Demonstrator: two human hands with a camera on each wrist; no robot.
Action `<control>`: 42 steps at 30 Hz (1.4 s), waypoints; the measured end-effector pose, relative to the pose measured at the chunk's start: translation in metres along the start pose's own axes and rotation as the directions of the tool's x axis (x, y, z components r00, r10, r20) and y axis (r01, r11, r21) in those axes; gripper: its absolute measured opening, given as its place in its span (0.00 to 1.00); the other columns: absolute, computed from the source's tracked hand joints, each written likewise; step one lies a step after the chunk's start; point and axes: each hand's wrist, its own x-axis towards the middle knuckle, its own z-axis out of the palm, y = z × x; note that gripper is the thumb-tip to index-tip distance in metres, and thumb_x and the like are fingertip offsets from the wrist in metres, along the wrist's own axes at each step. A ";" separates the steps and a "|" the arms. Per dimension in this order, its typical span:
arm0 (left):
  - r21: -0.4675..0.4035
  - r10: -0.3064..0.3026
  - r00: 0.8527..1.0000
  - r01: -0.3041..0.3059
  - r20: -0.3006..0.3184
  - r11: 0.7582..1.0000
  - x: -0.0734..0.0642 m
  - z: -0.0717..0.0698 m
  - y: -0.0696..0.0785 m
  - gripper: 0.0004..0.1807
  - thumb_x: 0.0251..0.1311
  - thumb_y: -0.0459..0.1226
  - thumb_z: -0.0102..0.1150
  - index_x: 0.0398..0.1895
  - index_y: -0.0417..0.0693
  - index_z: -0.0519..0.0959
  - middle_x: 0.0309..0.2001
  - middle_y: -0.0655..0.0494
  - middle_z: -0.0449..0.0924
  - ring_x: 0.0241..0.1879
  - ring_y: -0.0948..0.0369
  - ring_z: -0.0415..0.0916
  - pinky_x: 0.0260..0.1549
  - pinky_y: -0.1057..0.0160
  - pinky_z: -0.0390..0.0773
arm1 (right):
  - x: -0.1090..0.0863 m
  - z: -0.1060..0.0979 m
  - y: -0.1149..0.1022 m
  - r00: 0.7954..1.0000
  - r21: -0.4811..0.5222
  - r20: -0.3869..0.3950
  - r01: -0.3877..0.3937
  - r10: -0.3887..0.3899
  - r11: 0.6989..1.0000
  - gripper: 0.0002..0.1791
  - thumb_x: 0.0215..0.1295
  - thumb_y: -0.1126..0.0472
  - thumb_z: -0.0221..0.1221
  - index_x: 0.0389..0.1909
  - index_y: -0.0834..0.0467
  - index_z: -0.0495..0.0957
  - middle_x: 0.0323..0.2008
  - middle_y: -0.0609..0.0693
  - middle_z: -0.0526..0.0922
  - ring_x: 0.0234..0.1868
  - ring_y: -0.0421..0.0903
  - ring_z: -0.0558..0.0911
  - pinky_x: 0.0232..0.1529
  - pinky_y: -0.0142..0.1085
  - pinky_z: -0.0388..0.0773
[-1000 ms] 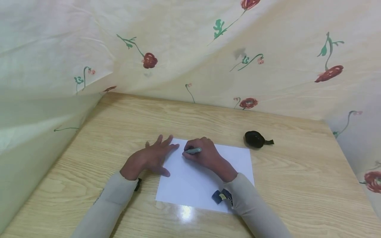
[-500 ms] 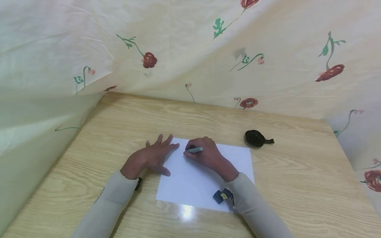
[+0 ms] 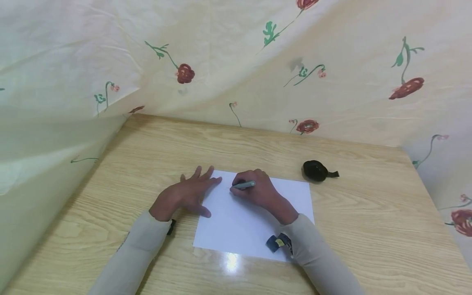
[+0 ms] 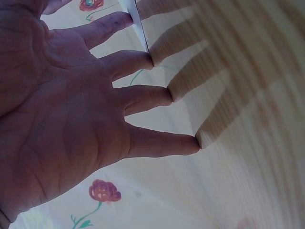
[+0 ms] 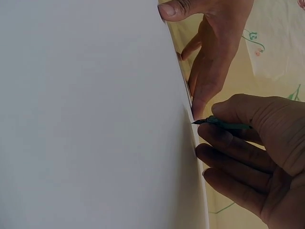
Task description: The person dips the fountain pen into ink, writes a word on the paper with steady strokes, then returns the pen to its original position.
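Note:
A sheet of white paper (image 3: 225, 229) lies on the wooden table. My right hand (image 3: 258, 188) pinches a grey-green pen (image 3: 244, 185) between thumb and fingers, its tip at the upper left part of the sheet. A short faint line shows just left of the tip. In the right wrist view the dark nib of the pen (image 5: 202, 121) meets the paper (image 5: 95, 114). My left hand (image 3: 188, 196) is spread, with fingertips and thumb on the sheet's left edge and the table beside it. In the left wrist view, the left hand's (image 4: 71, 100) straight fingers touch the surface.
A small black pan-shaped dish with a short handle (image 3: 315, 171) stands just beyond the sheet's upper right corner. Flowered cloth (image 3: 221, 61) hangs behind the wooden table (image 3: 368, 213) and at both sides. A dark blue device (image 3: 276, 242) sits under the right cuff.
My right hand has slid slightly to the right with the pen, and a faint line now shows where its tip was. The left hand has stayed in place.

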 end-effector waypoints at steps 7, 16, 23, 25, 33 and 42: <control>0.000 -0.002 1.000 0.002 -0.002 1.000 -0.003 0.001 -0.002 0.58 0.50 0.48 0.77 0.80 0.54 0.51 0.80 0.45 0.30 0.76 0.39 0.23 0.63 0.24 0.38 | -0.001 0.001 -0.004 1.000 0.008 0.007 -0.020 0.020 1.000 0.04 0.57 0.60 0.70 0.30 0.56 0.86 0.29 0.46 0.88 0.29 0.39 0.85 0.32 0.33 0.79; -0.005 0.002 1.000 -0.002 0.002 1.000 -0.005 0.000 -0.003 0.58 0.49 0.48 0.77 0.80 0.54 0.52 0.80 0.45 0.31 0.76 0.40 0.24 0.63 0.24 0.38 | -0.005 0.000 -0.008 0.999 0.012 -0.001 -0.051 0.051 0.999 0.03 0.57 0.61 0.70 0.30 0.56 0.86 0.29 0.46 0.88 0.30 0.40 0.86 0.32 0.34 0.80; -0.012 0.019 1.000 -0.019 0.012 1.000 -0.007 -0.002 -0.003 0.57 0.50 0.47 0.77 0.80 0.52 0.52 0.80 0.43 0.31 0.76 0.38 0.24 0.62 0.23 0.36 | -0.007 -0.006 -0.013 0.996 0.020 0.023 -0.090 0.089 0.996 0.04 0.57 0.61 0.70 0.31 0.57 0.87 0.29 0.47 0.88 0.29 0.41 0.85 0.31 0.34 0.80; -0.011 0.020 1.000 -0.020 0.011 1.000 -0.007 -0.003 -0.004 0.57 0.50 0.47 0.77 0.80 0.51 0.52 0.80 0.42 0.31 0.76 0.37 0.24 0.62 0.23 0.36 | -0.006 -0.007 -0.014 0.995 0.012 0.029 -0.101 0.100 0.995 0.04 0.57 0.61 0.70 0.31 0.57 0.87 0.29 0.47 0.88 0.29 0.41 0.85 0.32 0.34 0.80; -0.016 0.008 1.000 -0.007 0.020 1.000 -0.006 -0.006 -0.004 0.58 0.49 0.47 0.77 0.80 0.52 0.52 0.80 0.43 0.31 0.76 0.38 0.23 0.62 0.23 0.36 | -0.006 -0.009 -0.013 0.993 0.019 0.029 -0.116 0.116 0.993 0.03 0.57 0.61 0.70 0.30 0.55 0.87 0.29 0.46 0.88 0.30 0.40 0.85 0.32 0.34 0.79; -0.011 -0.008 1.000 0.009 0.030 1.000 -0.001 -0.010 -0.004 0.58 0.49 0.48 0.77 0.80 0.55 0.52 0.80 0.46 0.30 0.76 0.40 0.23 0.64 0.25 0.37 | -0.005 -0.014 -0.007 0.994 0.014 0.020 -0.106 0.106 0.994 0.03 0.56 0.60 0.71 0.30 0.55 0.87 0.28 0.44 0.88 0.27 0.37 0.82 0.31 0.34 0.78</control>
